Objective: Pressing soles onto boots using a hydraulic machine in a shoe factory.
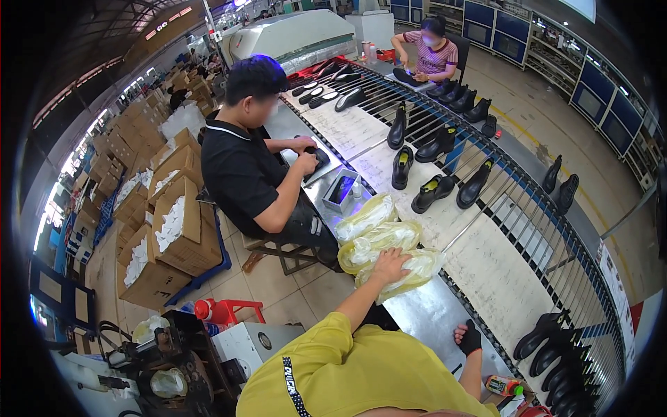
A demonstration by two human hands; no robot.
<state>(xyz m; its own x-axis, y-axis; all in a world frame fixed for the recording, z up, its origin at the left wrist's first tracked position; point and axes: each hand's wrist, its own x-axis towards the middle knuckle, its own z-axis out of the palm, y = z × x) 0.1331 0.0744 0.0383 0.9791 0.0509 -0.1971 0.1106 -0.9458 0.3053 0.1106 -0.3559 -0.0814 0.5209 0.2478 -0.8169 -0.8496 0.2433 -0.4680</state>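
My left hand (391, 267) lies on top of a pile of yellowish translucent plastic bags (379, 234) with white contents. Its fingers are stretched out over the nearest bag, not wrapped round it. The bags rest on the metal table edge beside the conveyor. To the right, my right hand (469, 338) wears a black glove that leaves some fingers bare. It hovers over or rests on the bare metal table (434, 316), fingers loosely bent and thumb apart, with nothing visible in it.
Black shoes (436, 193) stand on the pale conveyor (479, 257), with more on a rack (559, 361) at the lower right. A co-worker (243, 153) in black sits at left handling a shoe; another (432, 52) works across the line. Cartons (182, 222) and a red stool (236, 311) are at left.
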